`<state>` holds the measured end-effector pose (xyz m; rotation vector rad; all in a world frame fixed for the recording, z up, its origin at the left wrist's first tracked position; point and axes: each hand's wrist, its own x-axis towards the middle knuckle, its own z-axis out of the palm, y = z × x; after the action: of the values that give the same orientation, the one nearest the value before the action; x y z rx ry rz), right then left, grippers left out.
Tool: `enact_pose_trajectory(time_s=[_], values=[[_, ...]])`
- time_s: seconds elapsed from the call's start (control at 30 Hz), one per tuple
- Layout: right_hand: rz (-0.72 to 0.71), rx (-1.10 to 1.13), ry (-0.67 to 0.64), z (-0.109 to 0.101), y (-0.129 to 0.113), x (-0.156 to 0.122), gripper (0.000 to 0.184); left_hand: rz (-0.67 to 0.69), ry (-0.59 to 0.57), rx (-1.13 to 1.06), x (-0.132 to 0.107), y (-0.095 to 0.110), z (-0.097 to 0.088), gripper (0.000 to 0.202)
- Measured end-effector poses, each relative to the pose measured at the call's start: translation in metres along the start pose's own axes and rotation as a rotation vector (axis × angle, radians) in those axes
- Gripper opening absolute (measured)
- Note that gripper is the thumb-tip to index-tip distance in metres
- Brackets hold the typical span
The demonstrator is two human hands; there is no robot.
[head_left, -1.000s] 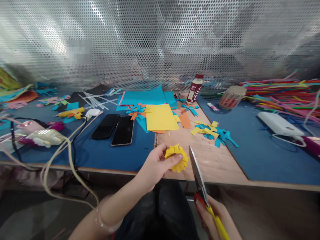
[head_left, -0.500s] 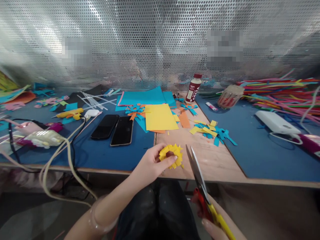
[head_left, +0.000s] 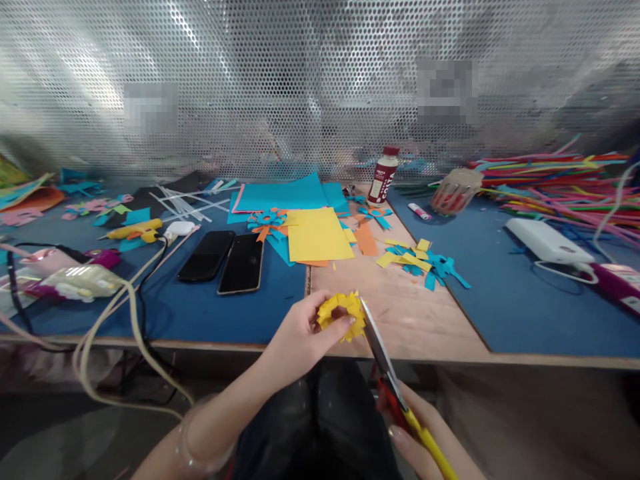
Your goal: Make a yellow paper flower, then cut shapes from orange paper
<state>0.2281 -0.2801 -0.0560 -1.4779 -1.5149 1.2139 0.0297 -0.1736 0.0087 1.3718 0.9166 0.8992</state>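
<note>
My left hand (head_left: 309, 333) pinches a ring-shaped yellow paper flower (head_left: 341, 311) with a notched outer edge, held above the front of the table. In my right hand (head_left: 417, 427) is a pair of scissors (head_left: 383, 357) with red and yellow handles, its blades pointing up and left. The blade tips meet the right edge of the flower, and the blades look nearly closed. Beyond the flower lies a yellow paper sheet (head_left: 320, 235) on other coloured sheets. Yellow and blue paper scraps (head_left: 417, 259) are scattered to its right.
Two phones (head_left: 241, 263) lie left of the paper. A glue gun (head_left: 136, 231) and looping cables (head_left: 133, 300) are farther left. At the back stand a bottle (head_left: 383, 176) and a plastic cup (head_left: 456, 192). A white power bank (head_left: 547, 241) sits at right near bundled pipe cleaners (head_left: 560, 180).
The scissors have moved left and their blades have closed, bringing the tips to the yellow flower's edge. My left hand keeps its hold with little movement.
</note>
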Motion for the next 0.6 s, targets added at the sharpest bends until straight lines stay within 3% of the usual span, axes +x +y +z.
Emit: enact_pose_trajectory(time_s=[0.6], values=[[-0.009,-0.011,0.014,0.005,0.011,-0.001,0.039,0.015,0.011,0.049,0.001,-0.002,0.005,0.021]])
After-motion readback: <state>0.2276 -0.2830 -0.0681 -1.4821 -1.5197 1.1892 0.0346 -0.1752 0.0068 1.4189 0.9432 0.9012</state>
